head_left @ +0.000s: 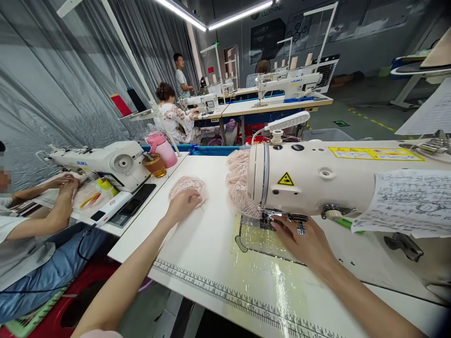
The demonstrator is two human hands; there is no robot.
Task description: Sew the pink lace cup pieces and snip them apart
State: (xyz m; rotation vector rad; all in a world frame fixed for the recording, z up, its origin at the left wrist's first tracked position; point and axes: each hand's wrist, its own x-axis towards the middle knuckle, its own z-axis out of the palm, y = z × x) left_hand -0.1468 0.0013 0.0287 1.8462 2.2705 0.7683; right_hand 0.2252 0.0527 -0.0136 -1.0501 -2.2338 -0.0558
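Observation:
My left hand [185, 204] lies on a small heap of pale pink lace fabric [186, 184] on the white table, its fingers curled closed on the lace. To the right, my right hand [305, 239] is under the head of a white sewing machine [303, 173], by the needle and presser foot [266, 219]. Its thumb and fingertips are close together there, partly hidden by the machine's metal parts; what they hold, if anything, I cannot make out. A larger gathered pile of pink lace [239, 185] sits behind and left of the needle, partly covered by the machine head.
A printed ruler [225, 293] runs along the table's front edge. Handwritten paper [405, 202] hangs on the machine. At left, a co-worker's hands [68, 183] work at another sewing machine [102, 162], near a pink jug [162, 149] and an amber cup [155, 165]. Two people are farther back.

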